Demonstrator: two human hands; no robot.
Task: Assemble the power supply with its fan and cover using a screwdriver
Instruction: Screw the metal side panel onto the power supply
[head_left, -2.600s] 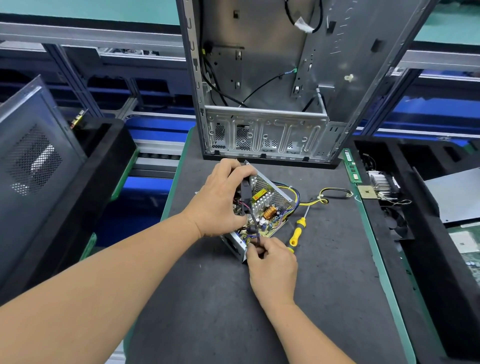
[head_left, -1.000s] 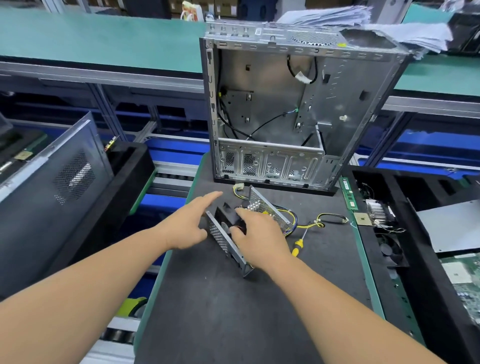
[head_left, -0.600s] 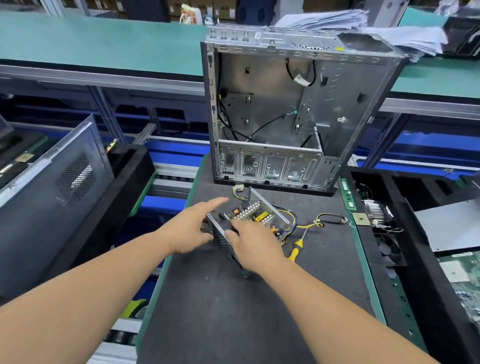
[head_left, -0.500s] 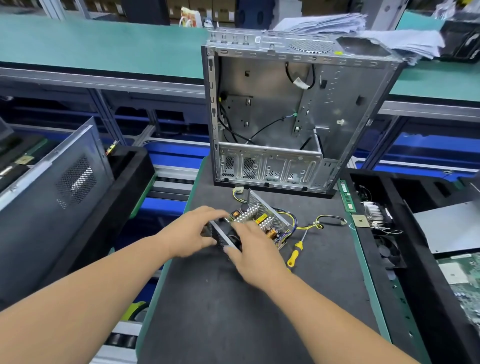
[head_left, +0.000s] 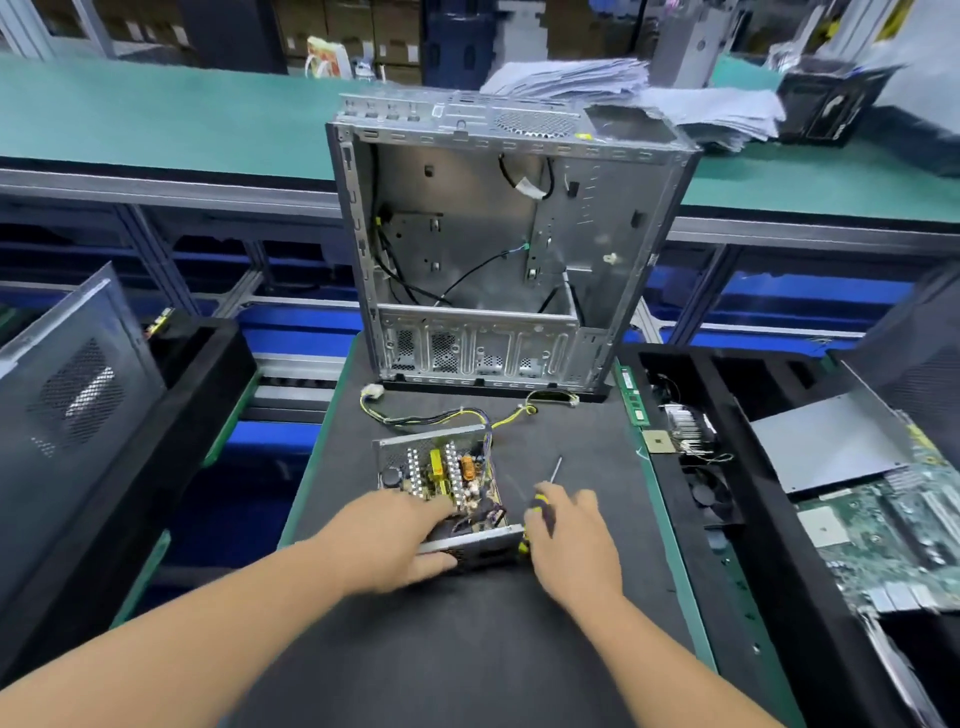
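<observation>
Here the left hand (head_left: 400, 540) lies over the near left corner of the power supply (head_left: 441, 483), thumb under the near metal wall and fingers spread on top, not wrapped round it; judged a steadying press so the open box does not slide on the mat. The right hand (head_left: 569, 540) is at the screwdriver (head_left: 543, 506) just right of the box: the yellow-and-black handle sits under the fingers and the bare shaft points away to the far right. The frame is motion-blurred here, so whether the fingers have closed on the handle cannot be told. The supply lies flat on the dark work mat (head_left: 467, 665), lid off, circuit board and coils facing up, which gives access from above; no cover is fitted. A dark shape under the left fingers may be the fan, unclear. Its yellow and black cable bundle (head_left: 441, 415) trails to the far side, out of the working area. Beyond it stands the empty computer case (head_left: 493, 260), open side toward the viewer. To the right, black foam trays (head_left: 779, 571) hold a circuit board and a loose fan.
</observation>
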